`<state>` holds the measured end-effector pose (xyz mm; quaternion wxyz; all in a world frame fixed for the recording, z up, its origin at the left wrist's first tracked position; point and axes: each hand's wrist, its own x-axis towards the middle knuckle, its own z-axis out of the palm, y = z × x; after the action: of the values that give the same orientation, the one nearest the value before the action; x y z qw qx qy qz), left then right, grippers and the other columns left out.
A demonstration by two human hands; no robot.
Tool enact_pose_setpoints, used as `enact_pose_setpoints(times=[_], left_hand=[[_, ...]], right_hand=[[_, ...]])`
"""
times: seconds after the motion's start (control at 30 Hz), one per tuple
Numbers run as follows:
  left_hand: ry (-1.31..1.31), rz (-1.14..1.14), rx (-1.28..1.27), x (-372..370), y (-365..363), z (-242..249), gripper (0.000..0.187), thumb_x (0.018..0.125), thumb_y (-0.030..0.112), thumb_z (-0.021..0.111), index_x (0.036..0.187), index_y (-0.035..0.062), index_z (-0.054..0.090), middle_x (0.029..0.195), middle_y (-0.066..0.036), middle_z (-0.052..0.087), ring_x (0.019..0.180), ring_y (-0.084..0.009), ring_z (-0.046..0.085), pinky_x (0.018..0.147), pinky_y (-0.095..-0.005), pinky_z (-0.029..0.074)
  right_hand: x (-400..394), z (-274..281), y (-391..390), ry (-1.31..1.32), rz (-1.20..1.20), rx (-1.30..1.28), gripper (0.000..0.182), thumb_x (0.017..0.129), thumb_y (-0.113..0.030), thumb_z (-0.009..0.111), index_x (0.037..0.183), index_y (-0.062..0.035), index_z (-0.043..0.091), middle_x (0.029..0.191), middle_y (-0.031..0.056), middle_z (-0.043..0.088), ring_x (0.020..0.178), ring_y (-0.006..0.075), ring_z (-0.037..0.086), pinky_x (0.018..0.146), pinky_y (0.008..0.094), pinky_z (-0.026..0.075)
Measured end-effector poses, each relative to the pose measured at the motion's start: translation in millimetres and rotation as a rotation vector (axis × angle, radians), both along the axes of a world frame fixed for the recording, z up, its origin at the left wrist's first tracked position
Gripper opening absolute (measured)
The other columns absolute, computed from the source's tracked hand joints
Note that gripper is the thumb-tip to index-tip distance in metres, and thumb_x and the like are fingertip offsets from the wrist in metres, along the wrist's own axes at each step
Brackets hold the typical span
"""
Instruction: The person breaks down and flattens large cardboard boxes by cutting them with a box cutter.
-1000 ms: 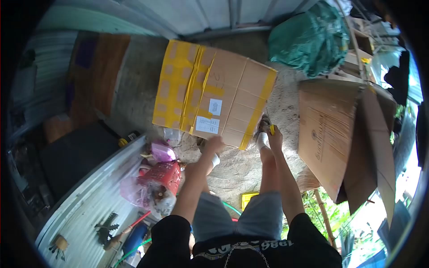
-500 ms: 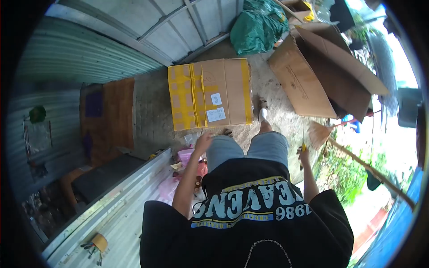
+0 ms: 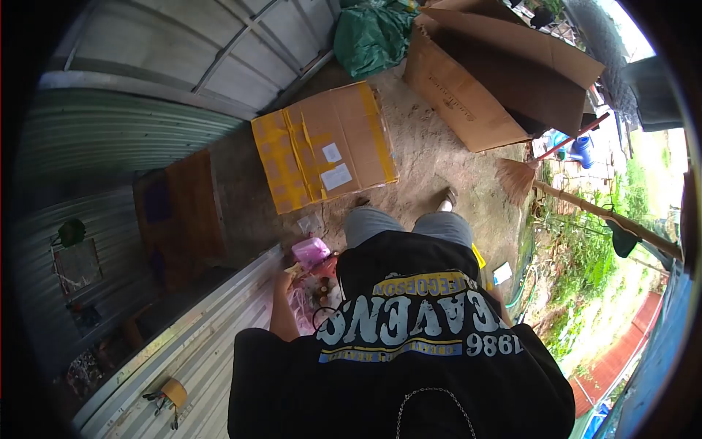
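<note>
My left hand (image 3: 282, 279) is low on the left, beside the corrugated metal panel and next to a pink plastic package (image 3: 311, 252); its fingers are too small and blurred to read. A small tan piece lies at the fingertips. My right hand is hidden behind the black shirt (image 3: 409, 314); only part of the forearm shows. By my right knee is a yellow object (image 3: 479, 255), partly covered. In front of my legs, a closed cardboard box (image 3: 351, 139) with yellow tape and two white labels rests on the floor.
A large open carton (image 3: 468, 95) stands front right, beside a green bag (image 3: 373, 40). A straw broom (image 3: 516, 179) and a long pole (image 3: 607, 216) are at right. On the left are a corrugated metal panel (image 3: 197, 329) and a brown board (image 3: 191, 212).
My left hand has moved down and left, from near the knee to beside the pink package. My right hand, earlier holding a yellow-ended item, has gone out of sight. The camera view has turned.
</note>
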<state>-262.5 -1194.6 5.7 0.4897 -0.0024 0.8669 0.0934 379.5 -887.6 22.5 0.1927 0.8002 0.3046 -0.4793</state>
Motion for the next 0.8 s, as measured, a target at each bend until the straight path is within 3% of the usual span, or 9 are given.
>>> enact_pose_setpoints(times=[0.07, 0.13, 0.2, 0.33, 0.4, 0.53, 0.6, 0.67, 0.8], left_hand=[[-0.049, -0.207, 0.090, 5.4, 76.5, -4.6, 0.024, 0.071, 0.023, 0.054, 0.057, 0.0027, 0.054, 0.047, -0.007, 0.048, 0.042, -0.0166, 0.050, 0.042, -0.0318, 0.042], [0.286, -0.904, 0.353, 6.3, 132.9, -68.4, 0.020, 0.077, 0.020, 0.052, 0.070, 0.0018, 0.056, 0.052, -0.004, 0.049, 0.044, -0.0149, 0.050, 0.044, -0.0290, 0.041], [0.172, -0.372, 0.406, 57.7, 244.9, -11.0, 0.022, 0.083, 0.021, 0.046, 0.083, 0.0026, 0.057, 0.062, -0.010, 0.056, 0.057, -0.0142, 0.056, 0.053, -0.0266, 0.043], [-0.035, -0.413, 0.849, 137.3, 393.7, 42.9, 0.018, 0.085, 0.015, 0.048, 0.096, 0.0026, 0.053, 0.064, -0.003, 0.054, 0.056, -0.0117, 0.053, 0.053, -0.0249, 0.043], [-0.069, -0.470, 0.788, 164.0, 427.4, 58.0, 0.018, 0.084, 0.015, 0.049, 0.097, 0.0023, 0.053, 0.065, -0.003, 0.054, 0.057, -0.0113, 0.053, 0.054, -0.0248, 0.043], [-0.092, -0.591, 0.645, 186.1, 427.0, 39.8, 0.019, 0.084, 0.016, 0.049, 0.095, 0.0022, 0.055, 0.066, -0.003, 0.056, 0.058, -0.0113, 0.054, 0.055, -0.0251, 0.043], [-0.092, -0.757, 0.401, 181.7, 410.4, 35.6, 0.023, 0.079, 0.020, 0.053, 0.094, 0.0025, 0.056, 0.069, -0.008, 0.059, 0.059, -0.0150, 0.058, 0.053, -0.0280, 0.045], [-0.266, -0.650, 0.269, 164.7, 383.9, 8.1, 0.022, 0.077, 0.021, 0.053, 0.089, 0.0030, 0.057, 0.066, -0.009, 0.058, 0.056, -0.0161, 0.057, 0.048, -0.0293, 0.044], [-0.166, -0.625, 0.283, 160.5, 413.1, 38.7, 0.020, 0.076, 0.020, 0.055, 0.086, 0.0021, 0.056, 0.067, -0.010, 0.057, 0.054, -0.0169, 0.057, 0.046, -0.0307, 0.044]], right_hand=[[9.4, -5.8, 46.7, -0.026, -0.010, 0.075, 0.013, 0.068, -0.008, 0.054, 0.074, 0.0030, 0.057, 0.056, 0.0097, 0.058, 0.039, 0.0175, 0.050, 0.037, 0.0299, 0.041], [14.7, 0.1, 100.2, -0.034, 0.058, 0.155, 0.015, 0.068, -0.009, 0.052, 0.075, 0.0034, 0.057, 0.057, 0.0102, 0.058, 0.038, 0.0168, 0.049, 0.036, 0.0290, 0.040], [37.6, -2.4, 138.5, -0.011, 0.025, 0.193, 0.014, 0.068, -0.010, 0.052, 0.075, 0.0026, 0.056, 0.057, 0.0096, 0.058, 0.038, 0.0159, 0.049, 0.036, 0.0285, 0.039], [75.1, -8.3, 196.1, 0.206, -0.140, 0.488, 0.013, 0.070, -0.012, 0.054, 0.076, -0.0006, 0.055, 0.059, 0.0085, 0.058, 0.038, 0.0129, 0.046, 0.036, 0.0265, 0.037], [82.8, -0.5, 209.8, 0.232, -0.266, 0.561, 0.013, 0.072, -0.012, 0.055, 0.079, -0.0019, 0.055, 0.062, 0.0073, 0.056, 0.039, 0.0113, 0.045, 0.037, 0.0250, 0.037], [89.8, 8.4, 243.8, 0.359, -0.399, 0.611, 0.017, 0.075, -0.013, 0.055, 0.088, -0.0017, 0.057, 0.065, 0.0061, 0.056, 0.039, 0.0098, 0.042, 0.038, 0.0229, 0.035], [82.8, 14.6, 279.1, 0.390, -0.478, 0.677, 0.016, 0.075, -0.013, 0.056, 0.088, -0.0028, 0.057, 0.064, 0.0046, 0.055, 0.039, 0.0086, 0.042, 0.037, 0.0221, 0.034], [65.6, 39.1, 324.5, 0.443, -0.584, 0.836, 0.017, 0.076, -0.016, 0.059, 0.088, -0.0044, 0.058, 0.062, 0.0019, 0.052, 0.039, 0.0065, 0.040, 0.037, 0.0206, 0.033], [37.4, 82.1, 432.6, 0.495, -0.654, 1.092, 0.021, 0.079, -0.022, 0.061, 0.090, -0.0043, 0.058, 0.054, -0.0025, 0.045, 0.039, 0.0046, 0.039, 0.036, 0.0192, 0.030]])
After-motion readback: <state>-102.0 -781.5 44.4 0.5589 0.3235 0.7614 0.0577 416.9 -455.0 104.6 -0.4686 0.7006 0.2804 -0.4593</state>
